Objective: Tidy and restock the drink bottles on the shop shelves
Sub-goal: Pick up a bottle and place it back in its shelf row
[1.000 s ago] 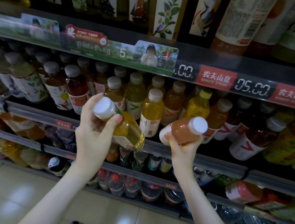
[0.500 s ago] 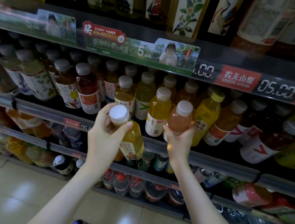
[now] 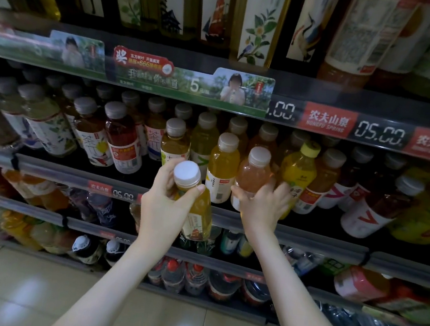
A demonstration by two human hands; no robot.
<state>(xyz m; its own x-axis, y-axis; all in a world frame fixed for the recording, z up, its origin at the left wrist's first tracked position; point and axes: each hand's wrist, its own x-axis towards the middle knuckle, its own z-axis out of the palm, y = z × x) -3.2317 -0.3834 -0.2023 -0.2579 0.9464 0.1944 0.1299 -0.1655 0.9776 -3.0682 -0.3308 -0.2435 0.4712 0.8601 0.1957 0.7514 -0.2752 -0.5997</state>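
Observation:
My left hand (image 3: 165, 205) grips a yellow-green tea bottle (image 3: 196, 209) with a white cap, held upright in front of the middle shelf rail (image 3: 54, 171). My right hand (image 3: 262, 208) wraps round the lower part of a peach-coloured drink bottle (image 3: 253, 172), which stands upright at the front of the middle shelf between a yellow juice bottle (image 3: 223, 163) and a yellow-capped bottle (image 3: 298, 172). Its base is hidden behind my fingers.
Rows of tea and juice bottles fill the middle shelf (image 3: 120, 138). Tall bottles stand on the shelf above (image 3: 259, 20). Price strips (image 3: 378, 133) run along the shelf edges. Lower shelves hold more bottles (image 3: 224, 284). Tiled floor (image 3: 20, 288) lies below.
My right hand has brought the peach bottle from tilted in the air to upright on the middle shelf front. My left hand has turned its bottle more upright and stays in front of the rail.

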